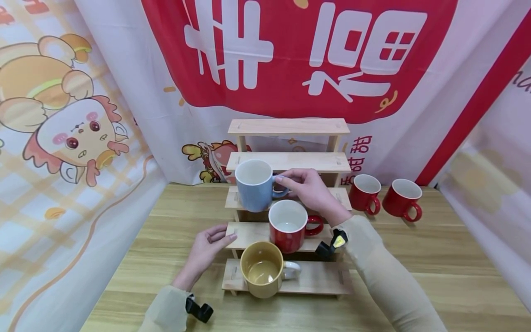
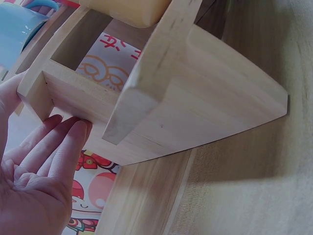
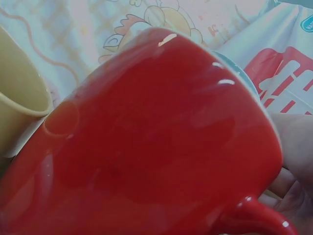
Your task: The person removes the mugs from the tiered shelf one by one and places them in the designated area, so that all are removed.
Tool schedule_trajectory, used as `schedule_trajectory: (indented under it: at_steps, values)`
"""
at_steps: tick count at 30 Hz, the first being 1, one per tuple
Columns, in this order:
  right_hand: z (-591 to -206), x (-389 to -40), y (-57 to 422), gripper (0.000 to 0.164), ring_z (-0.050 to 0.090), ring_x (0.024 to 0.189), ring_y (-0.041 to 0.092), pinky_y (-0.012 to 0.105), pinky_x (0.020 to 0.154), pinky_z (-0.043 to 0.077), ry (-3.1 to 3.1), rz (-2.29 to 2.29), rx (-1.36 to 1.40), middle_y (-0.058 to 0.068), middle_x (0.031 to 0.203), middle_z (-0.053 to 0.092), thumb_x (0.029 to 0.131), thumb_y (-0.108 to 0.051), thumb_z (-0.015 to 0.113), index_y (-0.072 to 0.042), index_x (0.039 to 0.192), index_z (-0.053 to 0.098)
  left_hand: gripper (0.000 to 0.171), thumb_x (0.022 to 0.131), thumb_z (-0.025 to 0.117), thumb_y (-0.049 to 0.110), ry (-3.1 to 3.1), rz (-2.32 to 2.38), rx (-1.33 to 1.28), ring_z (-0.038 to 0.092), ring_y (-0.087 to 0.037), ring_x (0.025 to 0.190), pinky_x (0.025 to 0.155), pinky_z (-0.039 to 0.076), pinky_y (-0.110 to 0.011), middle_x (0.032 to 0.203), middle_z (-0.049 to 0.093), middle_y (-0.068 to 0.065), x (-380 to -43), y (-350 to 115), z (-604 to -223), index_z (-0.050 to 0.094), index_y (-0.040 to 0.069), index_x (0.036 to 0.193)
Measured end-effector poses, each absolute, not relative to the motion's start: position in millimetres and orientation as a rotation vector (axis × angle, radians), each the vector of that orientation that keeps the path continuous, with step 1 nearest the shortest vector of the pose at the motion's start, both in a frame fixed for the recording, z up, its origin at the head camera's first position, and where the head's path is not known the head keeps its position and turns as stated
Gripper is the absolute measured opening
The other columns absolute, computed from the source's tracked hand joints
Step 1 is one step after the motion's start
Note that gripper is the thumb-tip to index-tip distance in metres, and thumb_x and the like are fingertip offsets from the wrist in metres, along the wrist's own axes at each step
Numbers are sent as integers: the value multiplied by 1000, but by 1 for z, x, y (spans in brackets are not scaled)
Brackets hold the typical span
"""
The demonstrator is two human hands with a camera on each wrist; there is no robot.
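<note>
My right hand [image 1: 310, 188] pinches the handle of a light blue mug [image 1: 252, 194], which stands upright over the middle step of a wooden stepped rack [image 1: 315, 279]. My left hand [image 1: 207, 246] grips the left end of the second step from the front, thumb above and fingers beneath. On that same step sits a red mug [image 1: 286, 239] with a white inside, its handle to the right. A yellow mug [image 1: 262, 287] with a pale handle occupies the front step. The red mug [image 3: 146, 132] fills most of the right wrist view and partly hides the right hand.
Two more red mugs [image 1: 365, 191] stand on the wood-grain table [image 1: 166, 221] to the right of the rack. The two upper steps [image 1: 290, 125] rise at the back, close to a printed cloth [image 1: 199, 120]. More printed cloth hangs at both sides.
</note>
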State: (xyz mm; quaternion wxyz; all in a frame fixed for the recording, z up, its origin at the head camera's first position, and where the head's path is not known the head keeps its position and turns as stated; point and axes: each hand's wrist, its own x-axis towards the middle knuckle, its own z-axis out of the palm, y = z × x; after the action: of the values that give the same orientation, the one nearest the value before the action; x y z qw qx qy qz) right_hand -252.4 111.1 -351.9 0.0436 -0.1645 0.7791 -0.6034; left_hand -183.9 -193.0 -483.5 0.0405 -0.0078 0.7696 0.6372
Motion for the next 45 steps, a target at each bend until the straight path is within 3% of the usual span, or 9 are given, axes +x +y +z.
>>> schedule_trajectory:
  at_steps: [26,36,45]
  values:
    - [-349,-247,118,27,72,97,28,39,79,61,2335,-2038,-559,13,107,75,97,-28,73,-7,114,77,59,89,82,26,2351,1963,-8,66,-29,115,95,53,-31,127,67,-21,-183,-191,-480,59,-2,136]
    - [-331,-236,140,30,72,94,30,41,79,61,2342,-2129,-598,16,108,73,98,-23,71,-2,119,74,59,90,80,25,2362,1954,-24,65,-30,116,97,53,-34,128,66,-21,-182,-191,-481,58,-3,137]
    - [-328,-226,169,35,73,96,28,41,80,60,2403,-2150,-550,16,111,73,98,-27,71,-3,123,72,60,90,81,30,2381,1932,-12,65,-30,115,99,52,-37,126,67,-20,-183,-193,-483,60,-2,136]
